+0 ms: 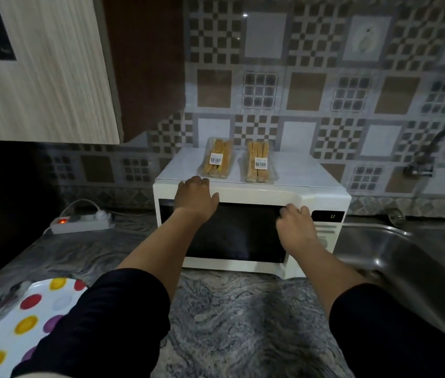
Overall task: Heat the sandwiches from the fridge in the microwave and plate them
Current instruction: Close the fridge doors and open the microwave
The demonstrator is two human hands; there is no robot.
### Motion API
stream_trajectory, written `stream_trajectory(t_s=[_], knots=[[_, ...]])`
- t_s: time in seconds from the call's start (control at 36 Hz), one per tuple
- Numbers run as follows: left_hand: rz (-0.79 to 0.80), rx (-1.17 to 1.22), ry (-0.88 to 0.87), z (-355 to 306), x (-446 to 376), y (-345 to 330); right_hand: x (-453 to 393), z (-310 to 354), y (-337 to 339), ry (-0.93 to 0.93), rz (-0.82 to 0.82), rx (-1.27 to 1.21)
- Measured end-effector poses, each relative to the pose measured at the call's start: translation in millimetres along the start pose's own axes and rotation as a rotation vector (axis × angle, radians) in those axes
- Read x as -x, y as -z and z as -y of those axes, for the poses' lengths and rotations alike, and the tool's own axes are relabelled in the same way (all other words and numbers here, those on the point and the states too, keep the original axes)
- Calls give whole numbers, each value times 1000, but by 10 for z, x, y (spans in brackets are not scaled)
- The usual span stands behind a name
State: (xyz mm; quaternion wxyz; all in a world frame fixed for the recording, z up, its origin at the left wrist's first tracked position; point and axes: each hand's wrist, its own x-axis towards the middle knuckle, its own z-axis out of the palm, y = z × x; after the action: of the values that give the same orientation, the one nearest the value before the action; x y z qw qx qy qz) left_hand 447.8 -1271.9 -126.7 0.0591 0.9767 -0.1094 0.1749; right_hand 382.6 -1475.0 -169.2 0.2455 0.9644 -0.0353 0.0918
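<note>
On the microwave (251,227), left hand (195,196) lies flat; right hand (295,218) curls round its door edge. Pull slowly so both sandwich packs (217,159) stay up top.

Both arms wear dark, near-black sleeves that end around the elbows, leaving the forearms bare down to the left hand (195,196) and right hand (296,223). The sleeve cloth looks plain, with no print or cuff detail. No rings, watch or bracelet show.
</note>
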Motion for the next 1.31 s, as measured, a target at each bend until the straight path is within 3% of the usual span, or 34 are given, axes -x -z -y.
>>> stream_trajectory(t_s=[0.39,1.0,1.06,1.19,1.25,1.31], knots=[[68,91,14,27,-201,30,-84,92,-104,34,179,231],[127,128,67,-77,15,-33,429,35,-30,220,58,249],[156,176,72,-53,69,-61,518,69,24,216,-47,142],[234,203,57,-6,216,39,667,-4,267,121,-551,-44],[262,213,39,35,280,74,716,3,440,13,-596,-115],[268,230,24,79,364,105,789,43,631,-91,-518,-249]])
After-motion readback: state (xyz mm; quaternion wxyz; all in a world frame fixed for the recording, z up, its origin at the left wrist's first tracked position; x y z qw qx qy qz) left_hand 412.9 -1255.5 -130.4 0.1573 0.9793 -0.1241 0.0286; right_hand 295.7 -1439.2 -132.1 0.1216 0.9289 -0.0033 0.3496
